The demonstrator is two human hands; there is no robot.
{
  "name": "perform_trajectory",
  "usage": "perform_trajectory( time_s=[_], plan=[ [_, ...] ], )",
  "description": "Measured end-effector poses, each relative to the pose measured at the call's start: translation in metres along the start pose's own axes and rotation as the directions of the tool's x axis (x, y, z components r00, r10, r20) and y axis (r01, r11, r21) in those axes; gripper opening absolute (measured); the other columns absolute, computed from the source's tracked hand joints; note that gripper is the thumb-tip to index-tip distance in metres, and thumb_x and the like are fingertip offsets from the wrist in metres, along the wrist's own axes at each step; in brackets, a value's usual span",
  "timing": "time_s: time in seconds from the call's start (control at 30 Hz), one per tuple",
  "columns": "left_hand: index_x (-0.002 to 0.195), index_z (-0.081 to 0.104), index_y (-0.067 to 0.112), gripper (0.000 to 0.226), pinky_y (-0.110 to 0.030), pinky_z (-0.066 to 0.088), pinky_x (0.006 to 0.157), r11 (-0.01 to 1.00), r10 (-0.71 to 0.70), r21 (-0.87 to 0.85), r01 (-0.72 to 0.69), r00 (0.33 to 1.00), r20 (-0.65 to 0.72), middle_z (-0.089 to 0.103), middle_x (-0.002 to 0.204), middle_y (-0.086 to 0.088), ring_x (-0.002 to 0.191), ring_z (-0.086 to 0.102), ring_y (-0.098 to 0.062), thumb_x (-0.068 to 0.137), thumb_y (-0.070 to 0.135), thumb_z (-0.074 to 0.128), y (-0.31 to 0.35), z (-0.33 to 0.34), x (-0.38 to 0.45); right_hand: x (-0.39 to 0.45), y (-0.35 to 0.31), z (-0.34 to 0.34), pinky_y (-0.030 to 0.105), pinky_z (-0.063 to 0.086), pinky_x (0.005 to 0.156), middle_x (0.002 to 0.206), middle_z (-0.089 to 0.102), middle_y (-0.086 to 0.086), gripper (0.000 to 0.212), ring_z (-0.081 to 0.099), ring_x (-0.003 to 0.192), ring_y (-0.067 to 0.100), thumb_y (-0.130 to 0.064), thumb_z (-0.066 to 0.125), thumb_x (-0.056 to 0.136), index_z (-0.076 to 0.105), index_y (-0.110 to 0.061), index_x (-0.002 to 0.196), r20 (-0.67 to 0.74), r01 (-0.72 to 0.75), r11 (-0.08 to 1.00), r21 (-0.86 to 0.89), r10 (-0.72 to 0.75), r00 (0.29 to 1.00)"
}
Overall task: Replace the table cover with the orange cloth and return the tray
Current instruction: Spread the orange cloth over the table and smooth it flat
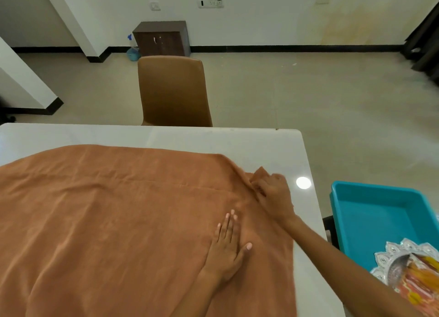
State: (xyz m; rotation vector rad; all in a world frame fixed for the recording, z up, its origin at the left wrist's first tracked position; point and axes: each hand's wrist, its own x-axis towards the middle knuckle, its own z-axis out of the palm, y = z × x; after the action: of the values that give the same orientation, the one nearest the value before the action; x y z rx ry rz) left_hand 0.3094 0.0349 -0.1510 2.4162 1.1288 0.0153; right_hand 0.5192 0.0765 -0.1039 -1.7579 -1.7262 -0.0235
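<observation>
Now left hand (pixel 226 250) flattens orange cloth (pixel 107 209); right hand (pixel 273 193) pinches its corner

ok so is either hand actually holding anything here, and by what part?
Right hand grips the orange cloth at its far right corner, bunched in the fingers. Left hand holds nothing; it rests flat on the cloth.

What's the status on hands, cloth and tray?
Left hand flat on orange cloth. Right hand pinching its corner. Tray in teal tub, off-table.
</observation>
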Motion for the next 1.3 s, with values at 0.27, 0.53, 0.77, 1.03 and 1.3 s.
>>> perform_trajectory(
  time_s=[0.27,0.53,0.77,1.03,1.3],
  plan=[
    [0.150,-0.010,0.025,0.075,-0.028,0.003,0.117,0.827,-0.339,-0.559,0.056,0.843,-0.417,-0.014,0.158,0.012,0.145,-0.007,-0.004,0.092,0.067,0.011,0.020,-0.029,-0.018,-0.097,-0.042,-0.012,0.019,0.052,0.077,0.098,0.064,-0.001,0.017,0.057,0.087,0.008,-0.005,0.066,0.082,0.063,-0.017,0.093,0.165,0.026,0.974,0.223,-0.064,0.984],
    [0.149,0.015,0.029,0.074,-0.035,-0.004,0.119,0.930,-0.212,-0.357,0.086,0.920,-0.330,-0.008,0.158,0.009,0.143,-0.015,-0.004,0.090,0.068,-0.005,0.004,-0.035,0.001,-0.096,-0.058,-0.017,0.005,0.039,0.087,0.104,0.055,-0.006,0.053,0.053,0.097,0.000,-0.027,0.079,0.069,0.043,-0.032,0.107,0.111,-0.212,0.916,0.341,0.185,0.977],
    [0.147,0.018,0.033,0.068,-0.037,0.001,0.119,0.930,-0.262,-0.338,0.147,0.908,-0.327,-0.007,0.158,0.010,0.143,-0.014,-0.002,0.091,0.065,-0.002,-0.012,-0.046,0.001,-0.095,-0.080,-0.023,0.029,0.054,0.078,0.089,0.053,-0.032,0.011,0.055,0.079,-0.006,-0.036,0.066,0.084,0.057,-0.042,0.087,0.421,-0.437,0.856,0.277,0.301,0.856],
    [0.151,0.006,0.029,0.063,-0.028,-0.017,0.114,0.957,-0.271,-0.194,0.217,0.909,-0.316,-0.014,0.157,0.006,0.143,-0.017,-0.007,0.094,0.056,0.010,-0.021,-0.049,-0.013,-0.050,-0.095,-0.059,0.014,0.047,0.068,0.076,0.066,-0.015,0.017,0.062,0.073,0.003,-0.032,0.058,0.089,0.069,-0.018,0.089,0.671,-0.605,0.612,0.509,0.159,0.724],
    [0.151,-0.008,0.025,0.067,-0.039,-0.012,0.115,0.964,-0.260,-0.005,0.265,0.940,-0.221,-0.022,0.156,0.002,0.143,-0.022,-0.013,0.094,0.059,0.002,-0.020,-0.015,-0.048,-0.056,-0.050,-0.005,0.036,0.034,0.109,0.146,0.040,0.003,0.039,0.032,0.137,0.021,-0.035,0.038,0.098,0.053,-0.019,0.130,0.491,-0.170,0.985,0.006,0.145,0.859]
  ],
)
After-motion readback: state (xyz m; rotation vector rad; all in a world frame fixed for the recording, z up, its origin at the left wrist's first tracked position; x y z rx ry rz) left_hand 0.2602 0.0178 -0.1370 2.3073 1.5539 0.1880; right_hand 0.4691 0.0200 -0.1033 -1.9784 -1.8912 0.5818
